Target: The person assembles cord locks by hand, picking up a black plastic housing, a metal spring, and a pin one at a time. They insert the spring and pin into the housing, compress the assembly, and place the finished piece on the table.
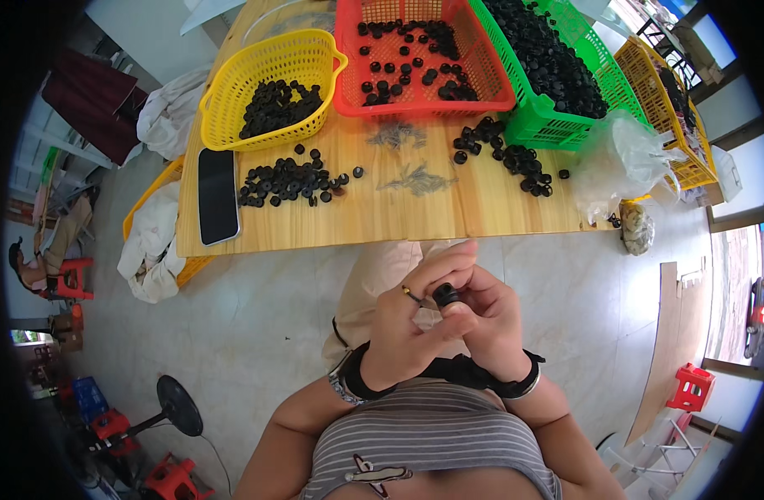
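In front of my lap, just below the table edge, both hands are together around a small black round part [445, 294]. My left hand [399, 329], with a ring on one finger, is closed on it from the left. From the other side my right hand [494, 321] is closed with its fingers against the same part. Some fingertips hide one another. On the wooden table lie a heap of black round parts [286, 182] at left, another pile of black parts [528, 167] at right, and thin grey pins [419, 179] between them.
Along the table [357, 229] stand a yellow basket [219, 96], a red basket [344, 83] and a green crate [536, 125], all holding black parts. A phone [219, 196] lies at the left edge, a clear plastic bag [619, 162] at the right. A fan [180, 406] stands lower left.
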`<state>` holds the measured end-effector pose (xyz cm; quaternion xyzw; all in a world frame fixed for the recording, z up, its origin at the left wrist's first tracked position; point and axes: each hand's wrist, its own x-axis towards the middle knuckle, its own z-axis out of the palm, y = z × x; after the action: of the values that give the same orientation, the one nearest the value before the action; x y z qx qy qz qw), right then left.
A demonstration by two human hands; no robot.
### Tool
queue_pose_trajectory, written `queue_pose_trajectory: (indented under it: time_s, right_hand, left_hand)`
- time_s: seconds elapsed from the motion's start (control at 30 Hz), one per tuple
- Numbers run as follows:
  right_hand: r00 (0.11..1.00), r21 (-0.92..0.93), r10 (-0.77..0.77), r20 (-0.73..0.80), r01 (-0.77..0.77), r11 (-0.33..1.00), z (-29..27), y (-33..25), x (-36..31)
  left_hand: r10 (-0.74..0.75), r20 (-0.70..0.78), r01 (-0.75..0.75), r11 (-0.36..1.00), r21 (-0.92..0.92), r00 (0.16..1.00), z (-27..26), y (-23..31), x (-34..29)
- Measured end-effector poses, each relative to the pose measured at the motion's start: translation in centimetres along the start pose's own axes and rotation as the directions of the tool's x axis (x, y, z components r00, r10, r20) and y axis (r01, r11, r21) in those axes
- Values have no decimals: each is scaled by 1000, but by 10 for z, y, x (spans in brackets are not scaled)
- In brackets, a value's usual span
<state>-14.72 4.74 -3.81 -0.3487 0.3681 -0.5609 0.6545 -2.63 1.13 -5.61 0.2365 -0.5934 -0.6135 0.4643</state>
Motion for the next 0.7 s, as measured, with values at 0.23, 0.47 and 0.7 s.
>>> queue_pose_trajectory:
  time_s: [0.23, 0.47, 0.7]
  right_hand:
    - [998, 60, -54, -10, 55, 997, 1, 8, 2]
    - [999, 61, -39, -23, 40, 997, -6, 11, 7]
    - [938, -530, -283, -201, 139, 837, -31, -37, 55]
  left_hand:
    - [15, -6, -15, 998, 58, 1000, 1, 6, 0]
    - [-21, 19, 19, 996, 90, 1000, -3, 4, 4]
    - [57, -185, -10, 970, 244, 981, -18, -10, 15]
